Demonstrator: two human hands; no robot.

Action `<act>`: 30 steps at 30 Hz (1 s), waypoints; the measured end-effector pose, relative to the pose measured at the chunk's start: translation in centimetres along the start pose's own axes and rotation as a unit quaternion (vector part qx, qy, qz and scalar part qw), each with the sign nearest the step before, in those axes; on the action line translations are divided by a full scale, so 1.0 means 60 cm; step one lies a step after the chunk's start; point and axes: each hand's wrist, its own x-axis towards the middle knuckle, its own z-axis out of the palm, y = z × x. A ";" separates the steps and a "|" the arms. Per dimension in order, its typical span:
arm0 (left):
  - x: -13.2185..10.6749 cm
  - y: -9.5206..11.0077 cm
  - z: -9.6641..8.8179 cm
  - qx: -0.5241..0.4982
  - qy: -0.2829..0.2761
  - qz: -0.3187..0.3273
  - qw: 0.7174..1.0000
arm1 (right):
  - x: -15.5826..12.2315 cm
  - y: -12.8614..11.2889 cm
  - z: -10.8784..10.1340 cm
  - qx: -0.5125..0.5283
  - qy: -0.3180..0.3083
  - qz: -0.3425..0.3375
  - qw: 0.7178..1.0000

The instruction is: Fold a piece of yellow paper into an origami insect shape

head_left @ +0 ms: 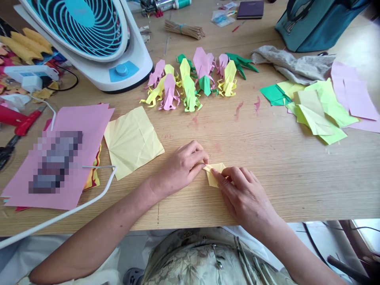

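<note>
A small folded piece of pale yellow origami paper (pixel 214 180) lies between my two hands near the table's front edge. My left hand (pixel 190 161) pinches its left tip between thumb and fingers. On its right part, my right hand (pixel 242 188) presses with thumb and bent fingers, covering some of the folds. To the left lies a creased, unfolded yellow sheet (pixel 135 140). Beyond my hands stands a group of finished-looking origami figures with legs, among them a pink figure (pixel 169 93), a light green figure (pixel 189 89) and a yellow figure (pixel 228 79).
A white and blue fan (pixel 130 59) stands at the back left. Pink paper sheets (pixel 89 126) with a blurred-out object on top lie left, crossed by a white cable (pixel 101 196). Loose green and yellow papers (pixel 323 114), a grey cloth (pixel 293 65) and a teal bag (pixel 314 29) are right.
</note>
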 end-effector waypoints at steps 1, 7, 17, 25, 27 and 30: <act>-0.006 0.000 0.001 0.011 0.017 0.006 1.000 | 0.000 0.000 0.000 -0.005 -0.001 -0.001 1.000; -0.036 0.013 0.006 0.202 0.004 0.098 0.974 | -0.001 -0.011 0.001 -0.059 -0.006 0.008 0.998; -0.058 0.039 0.006 0.315 -0.064 0.047 0.946 | 0.030 0.016 -0.016 -0.024 0.032 0.099 0.994; -0.056 0.019 0.017 0.091 0.047 -0.009 0.995 | 0.054 0.018 -0.022 0.151 -0.061 0.196 0.967; -0.051 0.023 0.016 -0.002 0.095 -0.038 0.995 | 0.055 0.014 -0.024 0.233 -0.043 0.222 0.946; -0.039 0.031 0.010 -0.148 0.161 -0.122 0.968 | 0.060 0.011 -0.021 0.398 0.033 0.246 0.883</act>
